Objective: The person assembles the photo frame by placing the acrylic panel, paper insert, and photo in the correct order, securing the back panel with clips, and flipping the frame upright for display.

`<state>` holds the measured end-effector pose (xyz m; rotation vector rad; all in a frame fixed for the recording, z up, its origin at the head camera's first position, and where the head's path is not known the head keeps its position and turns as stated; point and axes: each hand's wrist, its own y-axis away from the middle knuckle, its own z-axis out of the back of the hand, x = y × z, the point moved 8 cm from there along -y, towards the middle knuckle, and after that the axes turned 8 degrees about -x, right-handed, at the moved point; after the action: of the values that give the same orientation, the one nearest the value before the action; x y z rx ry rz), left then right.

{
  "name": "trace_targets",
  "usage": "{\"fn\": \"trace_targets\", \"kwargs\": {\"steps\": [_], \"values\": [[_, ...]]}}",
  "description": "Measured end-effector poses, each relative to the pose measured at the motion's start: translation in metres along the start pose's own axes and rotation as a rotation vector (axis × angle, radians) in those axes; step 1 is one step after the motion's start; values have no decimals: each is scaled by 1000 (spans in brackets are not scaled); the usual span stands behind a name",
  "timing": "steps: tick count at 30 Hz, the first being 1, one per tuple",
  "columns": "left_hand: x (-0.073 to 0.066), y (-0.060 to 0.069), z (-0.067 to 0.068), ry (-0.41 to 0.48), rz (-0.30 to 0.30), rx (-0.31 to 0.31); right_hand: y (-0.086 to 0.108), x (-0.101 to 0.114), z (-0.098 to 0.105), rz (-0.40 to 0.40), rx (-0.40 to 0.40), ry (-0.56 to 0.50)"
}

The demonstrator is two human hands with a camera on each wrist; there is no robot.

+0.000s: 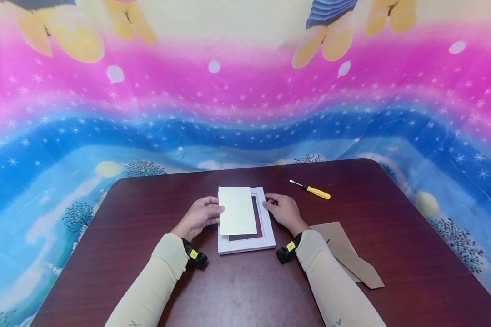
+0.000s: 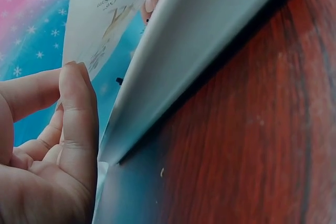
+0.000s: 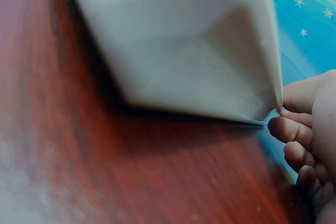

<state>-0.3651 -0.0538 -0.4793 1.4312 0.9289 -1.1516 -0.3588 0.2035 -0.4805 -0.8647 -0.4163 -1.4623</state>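
Note:
A white picture frame (image 1: 247,245) lies on the table in front of me, its opening showing dark tabletop. Over the frame's left part is a pale sheet of paper (image 1: 237,211), which my left hand (image 1: 200,215) pinches at the left edge between thumb and fingers. Faint printing shows on the other face of the sheet (image 2: 105,19) in the left wrist view. My right hand (image 1: 285,211) grips the frame's right edge. In the right wrist view, its thumb and fingers (image 3: 296,98) meet at the frame's border (image 3: 194,40). The paper hides much of the frame's opening.
A yellow-handled screwdriver (image 1: 317,192) lies behind my right hand. Beside my right forearm is a brown backing board (image 1: 337,234) with a stand leg (image 1: 370,274), partly covered by the sleeve. A printed cloth (image 1: 245,100) hangs behind the dark wooden table (image 1: 147,200).

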Motion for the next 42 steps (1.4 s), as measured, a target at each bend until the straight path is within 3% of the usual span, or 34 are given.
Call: {"fn": "trace_targets", "kwargs": {"steps": [29, 42], "values": [[0, 1, -8, -136, -7, -32, 0, -4, -3, -11, -3, 19], [-1, 2, -12, -140, -6, -39, 1, -3, -1, -8, 0, 3]]}}
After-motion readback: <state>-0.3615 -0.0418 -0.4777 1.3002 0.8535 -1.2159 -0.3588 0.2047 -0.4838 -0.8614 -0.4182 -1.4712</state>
